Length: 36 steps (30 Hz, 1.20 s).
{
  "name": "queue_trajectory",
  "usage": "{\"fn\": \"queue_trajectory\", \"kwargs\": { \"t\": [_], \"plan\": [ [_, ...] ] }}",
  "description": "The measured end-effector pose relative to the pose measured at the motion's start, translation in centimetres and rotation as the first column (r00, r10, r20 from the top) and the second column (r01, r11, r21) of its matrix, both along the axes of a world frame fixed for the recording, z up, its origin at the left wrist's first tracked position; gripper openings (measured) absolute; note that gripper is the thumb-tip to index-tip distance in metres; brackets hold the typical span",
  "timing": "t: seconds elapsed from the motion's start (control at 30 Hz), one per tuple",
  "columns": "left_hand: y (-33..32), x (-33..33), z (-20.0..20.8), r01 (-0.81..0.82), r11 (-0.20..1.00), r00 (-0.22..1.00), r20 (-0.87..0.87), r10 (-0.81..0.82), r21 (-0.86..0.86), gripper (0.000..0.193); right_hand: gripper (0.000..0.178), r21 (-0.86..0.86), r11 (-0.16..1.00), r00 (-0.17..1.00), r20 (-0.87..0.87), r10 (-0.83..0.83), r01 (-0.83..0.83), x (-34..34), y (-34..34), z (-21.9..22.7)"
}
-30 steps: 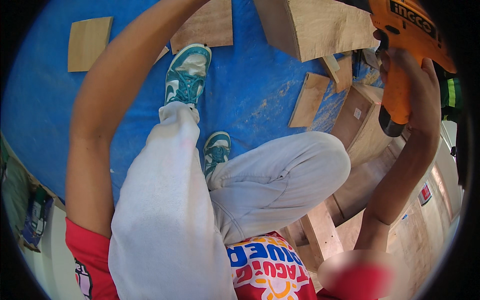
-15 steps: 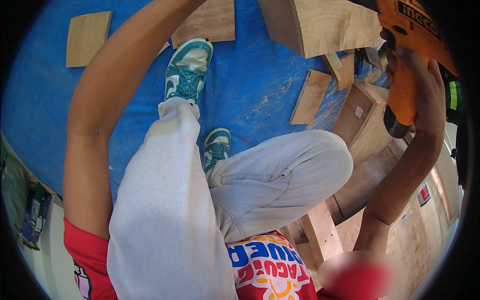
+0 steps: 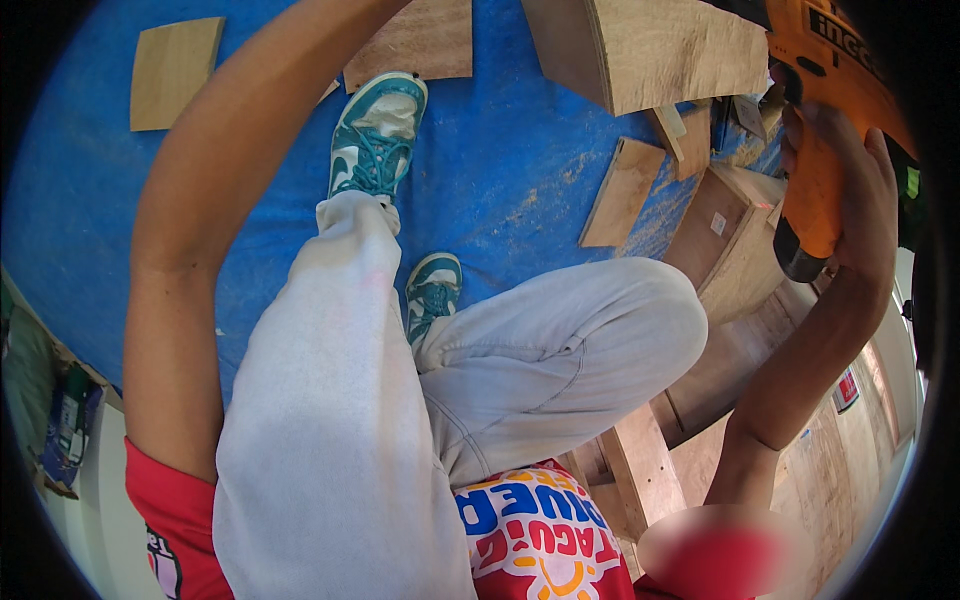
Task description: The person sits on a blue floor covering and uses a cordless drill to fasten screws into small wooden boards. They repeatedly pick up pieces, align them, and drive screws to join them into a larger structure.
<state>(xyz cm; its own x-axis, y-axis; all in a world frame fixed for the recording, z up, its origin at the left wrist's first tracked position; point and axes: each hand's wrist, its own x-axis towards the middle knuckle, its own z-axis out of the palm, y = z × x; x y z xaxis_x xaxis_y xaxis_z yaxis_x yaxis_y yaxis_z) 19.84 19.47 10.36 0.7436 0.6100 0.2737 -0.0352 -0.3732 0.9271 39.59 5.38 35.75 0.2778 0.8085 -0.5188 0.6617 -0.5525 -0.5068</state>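
While the right hand (image 3: 862,185) keeps its fingers wrapped around the orange drill (image 3: 835,85) at the upper right of the frame, both sit a little farther right and lower than a second ago. Most other things shift only slightly, much as a small turn of the head would make them. For the work, this suggests the drill is still in use, but its tip is out of sight, so whether it meets wood cannot be told. The left arm (image 3: 180,300) leaves at the top; the left hand is out of view, its grip unknown.

Blue sheeting (image 3: 480,150) covers the floor across the upper half, with sawdust (image 3: 520,215) right of centre. Near the drill is a wooden box (image 3: 680,60), with a short plank (image 3: 622,190) below it; a square board (image 3: 175,75) lies upper left, and wooden panels (image 3: 745,260) crowd the right side
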Motion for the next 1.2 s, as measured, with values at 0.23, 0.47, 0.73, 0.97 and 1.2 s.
{"fn": "queue_trajectory", "kwargs": {
  "t": [0.23,0.47,0.73,0.97,1.2],
  "plan": [
    [0.1,0.1,0.0,0.014,1.0,1.0,-0.019,-0.015,-0.028,0.011,0.034,-0.028,0.996,0.994,0.066,0.092,-0.09,0.2,0.1,0.2],
    [-0.2,0.2,-0.4,-0.039,0.996,0.999,0.03,0.037,0.08,0.011,0.035,-0.078,0.993,0.995,0.012,0.095,-0.094,0.6,0.4,0.3],
    [-0.4,0.0,-0.4,-0.074,0.992,0.997,0.043,0.07,0.1,0.013,0.037,-0.064,0.992,0.994,0.027,0.108,-0.106,0.6,0.1,0.1],
    [-0.7,0.1,-0.6,-0.072,0.995,0.994,0.085,0.067,0.064,0.014,0.033,-0.139,0.985,0.993,0.037,0.112,-0.106,1.2,0.8,0.3],
    [-1.0,0.4,-1.4,-0.097,0.995,0.988,0.121,0.098,-0.012,0.013,0.032,-0.068,0.991,0.993,0.039,0.114,-0.111,1.0,0.7,0.0]
  ]
}}
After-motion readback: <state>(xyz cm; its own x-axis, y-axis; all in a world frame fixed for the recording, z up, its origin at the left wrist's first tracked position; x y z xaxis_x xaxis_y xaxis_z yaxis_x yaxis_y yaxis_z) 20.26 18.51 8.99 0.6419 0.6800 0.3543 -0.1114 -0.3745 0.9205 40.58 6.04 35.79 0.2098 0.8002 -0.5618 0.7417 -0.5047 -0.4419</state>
